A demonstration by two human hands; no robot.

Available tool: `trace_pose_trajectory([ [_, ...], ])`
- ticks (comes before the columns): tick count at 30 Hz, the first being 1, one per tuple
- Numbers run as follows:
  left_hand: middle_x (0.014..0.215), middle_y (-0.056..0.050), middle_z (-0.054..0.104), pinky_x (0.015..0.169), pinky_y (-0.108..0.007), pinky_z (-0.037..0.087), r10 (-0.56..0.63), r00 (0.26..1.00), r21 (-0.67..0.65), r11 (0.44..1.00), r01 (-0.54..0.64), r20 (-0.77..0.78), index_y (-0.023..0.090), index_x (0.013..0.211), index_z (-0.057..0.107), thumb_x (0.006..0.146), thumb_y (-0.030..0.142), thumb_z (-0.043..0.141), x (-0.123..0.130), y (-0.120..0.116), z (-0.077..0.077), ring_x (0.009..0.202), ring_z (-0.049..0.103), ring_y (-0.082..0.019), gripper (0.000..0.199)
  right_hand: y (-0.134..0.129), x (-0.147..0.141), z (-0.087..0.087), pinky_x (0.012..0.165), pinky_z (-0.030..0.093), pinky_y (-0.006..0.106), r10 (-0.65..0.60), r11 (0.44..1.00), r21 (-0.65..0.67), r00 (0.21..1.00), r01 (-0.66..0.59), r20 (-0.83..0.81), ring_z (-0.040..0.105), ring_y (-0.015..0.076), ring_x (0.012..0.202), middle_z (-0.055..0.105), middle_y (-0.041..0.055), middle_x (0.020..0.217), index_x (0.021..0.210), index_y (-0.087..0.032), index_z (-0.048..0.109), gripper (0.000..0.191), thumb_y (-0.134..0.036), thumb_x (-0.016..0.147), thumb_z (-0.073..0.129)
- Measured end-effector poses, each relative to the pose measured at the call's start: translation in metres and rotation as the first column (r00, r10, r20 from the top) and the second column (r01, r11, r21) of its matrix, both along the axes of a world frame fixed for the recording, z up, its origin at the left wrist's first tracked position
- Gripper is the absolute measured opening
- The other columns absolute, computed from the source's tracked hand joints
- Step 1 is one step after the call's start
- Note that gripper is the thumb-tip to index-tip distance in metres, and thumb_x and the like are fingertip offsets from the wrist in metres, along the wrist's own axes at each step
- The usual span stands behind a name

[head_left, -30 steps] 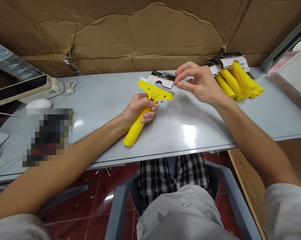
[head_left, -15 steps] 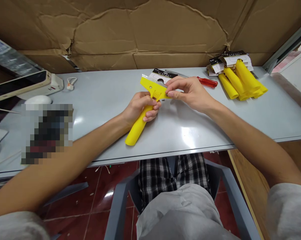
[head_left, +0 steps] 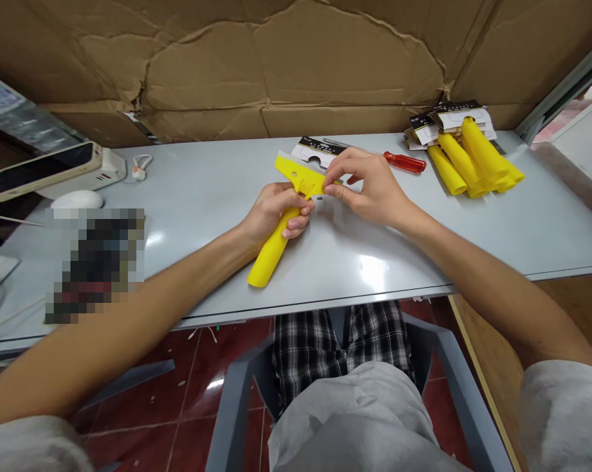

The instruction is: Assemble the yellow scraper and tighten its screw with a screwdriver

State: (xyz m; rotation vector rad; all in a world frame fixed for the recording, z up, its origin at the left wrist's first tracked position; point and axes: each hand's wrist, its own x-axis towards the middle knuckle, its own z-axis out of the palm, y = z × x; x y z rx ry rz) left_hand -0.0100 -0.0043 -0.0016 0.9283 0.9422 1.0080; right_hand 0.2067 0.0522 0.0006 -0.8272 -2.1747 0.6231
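Observation:
My left hand (head_left: 277, 211) is wrapped round the handle of a yellow scraper (head_left: 269, 255), whose wide head points up and away from me. A pale, thin strip or blade runs along the head's far edge. At the head's right corner, my right hand (head_left: 364, 183) pinches with thumb and forefinger; whether a small part is between these fingertips is hidden. Just below that corner lies a tiny dark piece (head_left: 320, 198). Behind the scraper head is a black-and-white card (head_left: 315, 149) with a cut-out, partly covered by my right hand. A red-handled screwdriver (head_left: 404, 162) lies beyond that hand.
Several yellow scrapers (head_left: 482, 154) with cardboard sleeves are piled at the back right. To the left are a phone (head_left: 44, 172) on a white block, a white mouse (head_left: 77, 199), a small cable (head_left: 139, 167) and a blurred-out item (head_left: 99, 262). Cardboard (head_left: 276, 72) walls the table's back.
My right fingers have shifted slightly at the scraper head's corner, and the forefinger is bent a little differently. The left hand keeps its hold, and the scraper has barely moved.

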Motion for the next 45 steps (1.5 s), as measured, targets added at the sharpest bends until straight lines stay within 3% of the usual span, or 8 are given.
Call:
trace_pose_trajectory([
  [6,0.06,0.002,0.059,0.031,-0.016,0.032,0.019,1.0,0.004,1.0,-0.019,-0.01,0.019,0.076,0.057,0.065,0.017,0.073,0.0,0.001,-0.002,0.036,0.041,-0.004,0.02,-0.004,-0.009,-0.006,0.096,0.06,0.045,-0.048,0.999,-0.013,0.999,0.048,0.01,0.069,0.0276,0.109,0.077,0.0097,0.114,0.098,-0.022,0.079,0.011,-0.032,0.099,0.073],
  [11,0.064,0.001,0.061,0.031,-0.016,0.031,0.018,1.0,0.012,1.0,-0.018,-0.001,0.018,0.074,0.057,0.064,0.016,0.074,0.001,0.0,-0.002,0.038,0.042,-0.003,0.02,0.004,-0.006,-0.004,0.093,0.062,0.037,-0.078,0.988,-0.145,0.99,0.061,-0.118,0.073,0.0236,0.111,0.078,0.0088,0.118,0.109,-0.023,0.074,0.034,-0.056,0.108,0.068],
  [15,0.065,0.003,0.06,0.032,-0.014,0.031,0.038,0.999,-0.012,0.999,-0.037,0.036,0.018,0.076,0.055,0.062,0.016,0.074,0.001,0.0,0.001,0.039,0.04,-0.002,0.024,0.018,0.009,0.006,0.086,0.062,0.031,-0.196,0.957,-0.255,0.959,0.141,-0.207,0.077,0.0222,0.112,0.078,0.0093,0.125,0.113,-0.023,0.071,0.048,-0.071,0.11,0.061],
  [18,0.065,0.003,0.059,0.032,-0.014,0.03,0.048,0.998,-0.017,0.999,-0.047,0.047,0.019,0.078,0.054,0.061,0.016,0.073,0.001,0.0,0.001,0.038,0.04,-0.002,0.026,0.021,0.012,0.008,0.078,0.064,0.031,-0.209,0.93,-0.346,0.954,0.127,-0.213,0.079,0.0226,0.102,0.08,0.0088,0.112,0.111,-0.023,0.072,0.051,-0.073,0.104,0.07],
  [21,0.065,0.002,0.061,0.032,-0.015,0.03,0.04,0.998,-0.003,0.999,-0.04,0.04,0.019,0.079,0.056,0.061,0.018,0.074,0.002,-0.001,0.001,0.038,0.04,-0.003,0.025,0.014,0.003,0.003,0.07,0.065,0.033,-0.067,0.885,-0.464,0.978,-0.033,-0.197,0.078,0.0217,0.087,0.079,0.0077,0.095,0.105,-0.022,0.074,0.051,-0.071,0.094,0.084],
  [24,0.065,0.002,0.061,0.032,-0.016,0.031,0.044,0.999,0.024,0.999,-0.045,0.027,0.018,0.08,0.059,0.062,0.018,0.075,0.002,-0.002,0.001,0.038,0.041,-0.004,0.024,0.005,-0.005,-0.002,0.067,0.065,0.033,0.025,0.833,-0.533,0.973,-0.148,-0.231,0.075,0.0196,0.077,0.079,0.0076,0.092,0.1,-0.021,0.075,0.049,-0.065,0.089,0.093],
  [31,0.063,0.001,0.061,0.031,-0.017,0.031,0.026,0.999,0.022,0.999,-0.026,0.018,0.017,0.077,0.059,0.063,0.017,0.074,0.003,-0.002,0.0,0.038,0.04,-0.004,0.02,0.003,-0.005,-0.004,0.065,0.064,0.03,0.012,0.817,-0.55,0.959,-0.173,-0.285,0.074,0.0166,0.072,0.08,0.0063,0.088,0.094,-0.02,0.075,0.043,-0.055,0.084,0.099],
  [45,0.065,0.001,0.061,0.031,-0.015,0.032,0.013,0.999,0.013,1.0,-0.013,0.032,0.015,0.075,0.061,0.065,0.016,0.074,0.002,-0.001,-0.003,0.039,0.041,-0.003,0.016,0.001,-0.007,-0.006,0.066,0.062,0.027,-0.025,0.832,-0.539,0.96,-0.136,-0.281,0.07,0.014,0.069,0.079,0.004,0.085,0.097,-0.018,0.078,0.024,-0.036,0.09,0.091],
])
